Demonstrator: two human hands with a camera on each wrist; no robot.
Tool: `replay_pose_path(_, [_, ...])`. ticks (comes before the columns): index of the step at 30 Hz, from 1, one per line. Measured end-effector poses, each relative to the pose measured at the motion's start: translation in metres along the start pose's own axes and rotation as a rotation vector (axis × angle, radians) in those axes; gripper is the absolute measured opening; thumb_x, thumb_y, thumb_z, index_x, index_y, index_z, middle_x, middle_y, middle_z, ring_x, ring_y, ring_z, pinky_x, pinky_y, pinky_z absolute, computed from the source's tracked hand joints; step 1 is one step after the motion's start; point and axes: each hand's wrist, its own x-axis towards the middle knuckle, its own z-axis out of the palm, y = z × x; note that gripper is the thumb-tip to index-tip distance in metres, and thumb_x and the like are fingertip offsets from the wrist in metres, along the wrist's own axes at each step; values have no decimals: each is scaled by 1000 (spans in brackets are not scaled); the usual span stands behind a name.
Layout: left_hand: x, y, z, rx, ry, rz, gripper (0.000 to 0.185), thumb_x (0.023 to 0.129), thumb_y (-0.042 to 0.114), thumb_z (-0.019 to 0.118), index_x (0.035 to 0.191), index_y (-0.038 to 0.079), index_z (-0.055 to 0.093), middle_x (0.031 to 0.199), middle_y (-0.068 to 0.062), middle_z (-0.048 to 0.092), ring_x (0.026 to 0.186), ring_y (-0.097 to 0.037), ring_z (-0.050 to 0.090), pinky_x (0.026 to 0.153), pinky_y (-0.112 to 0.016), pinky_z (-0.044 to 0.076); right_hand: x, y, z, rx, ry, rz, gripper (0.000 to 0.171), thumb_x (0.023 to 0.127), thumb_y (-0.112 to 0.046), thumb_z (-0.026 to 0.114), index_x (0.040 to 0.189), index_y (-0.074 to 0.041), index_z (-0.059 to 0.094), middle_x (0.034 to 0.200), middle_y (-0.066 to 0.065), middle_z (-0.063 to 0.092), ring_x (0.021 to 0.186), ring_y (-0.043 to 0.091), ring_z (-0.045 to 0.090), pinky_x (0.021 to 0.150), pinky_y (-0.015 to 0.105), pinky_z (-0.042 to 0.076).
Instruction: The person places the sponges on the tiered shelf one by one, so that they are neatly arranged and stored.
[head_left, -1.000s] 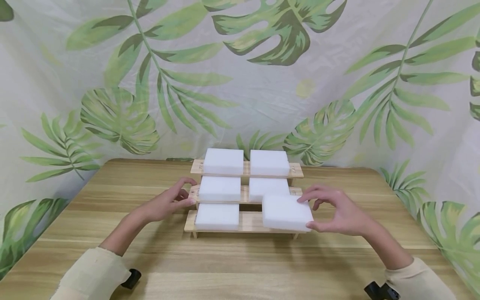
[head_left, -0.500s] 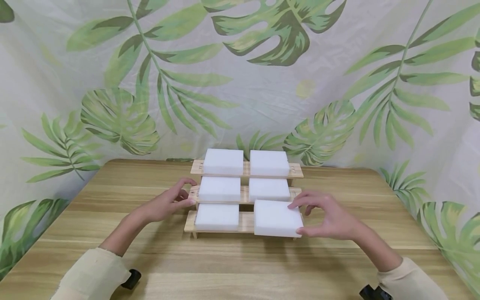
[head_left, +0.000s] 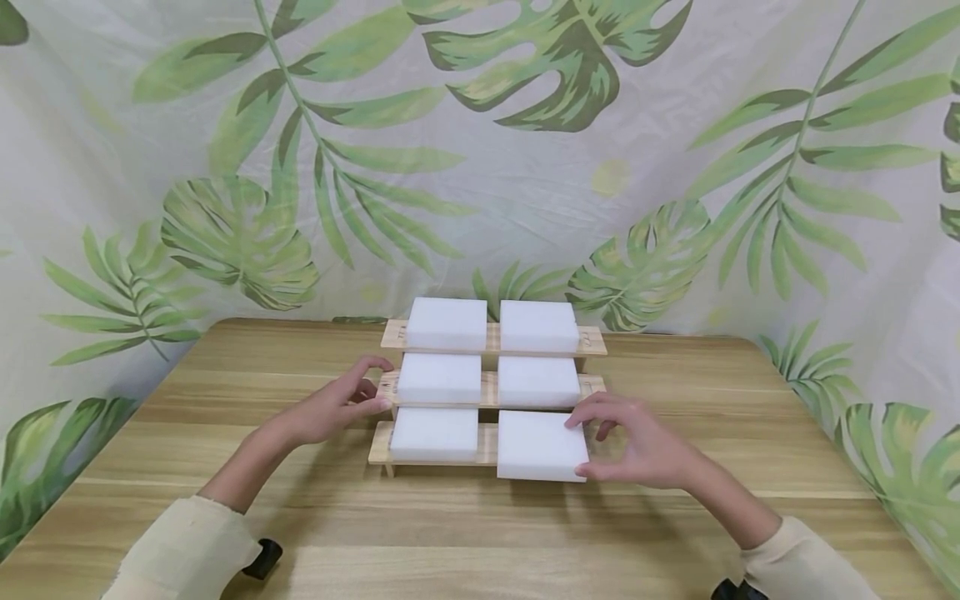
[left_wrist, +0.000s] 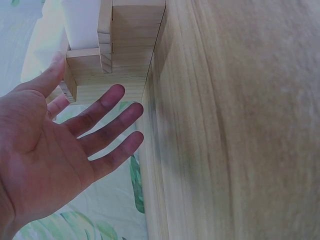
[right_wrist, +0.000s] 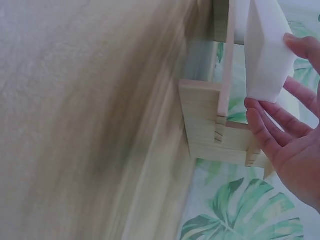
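Note:
A three-step wooden rack stands mid-table with white foam blocks on every step. My right hand pinches the right edge of the white block at the lowest step's right side, thumb at its front corner and fingers on top. The right wrist view shows that block edge-on against the rack, with my fingers round its end. My left hand rests with straight fingers at the rack's left end by the middle step. In the left wrist view its palm is spread beside the rack.
Two blocks lie on the top step, two on the middle and one at lower left. The wooden table stretches toward me. A leaf-print curtain closes off the back and sides.
My right hand has carried the white block left and down from the rack's right end onto the lowest step. The left hand has stayed put.

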Motion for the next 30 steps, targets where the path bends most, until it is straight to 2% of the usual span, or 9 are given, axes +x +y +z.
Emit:
replay_pose_path(12, [0, 1, 0, 4, 0, -3, 50, 107, 20, 59, 145, 7, 29, 110, -18, 66, 104, -32, 64, 84, -48, 50, 0, 3, 8, -21, 8, 10, 41, 75, -14, 92, 112, -9, 73, 116, 4, 70, 93, 15, 68, 77, 33, 59])
replay_pose_path(20, [0, 1, 0, 12, -2, -5, 49, 108, 19, 58, 145, 6, 29, 109, -17, 67, 104, -31, 64, 85, -47, 50, -2, 3, 11, -6, -14, 22, 41, 77, -13, 91, 113, -6, 72, 116, 10, 71, 86, 20, 71, 77, 35, 59])
replay_pose_path(30, [0, 0, 0, 5, -5, 0, 50, 108, 20, 59, 145, 7, 29, 111, -18, 67, 106, -33, 65, 86, -49, 50, -1, -3, 7, -93, -75, 74, 42, 81, -20, 90, 116, -5, 72, 116, 9, 72, 88, 17, 70, 79, 35, 58])
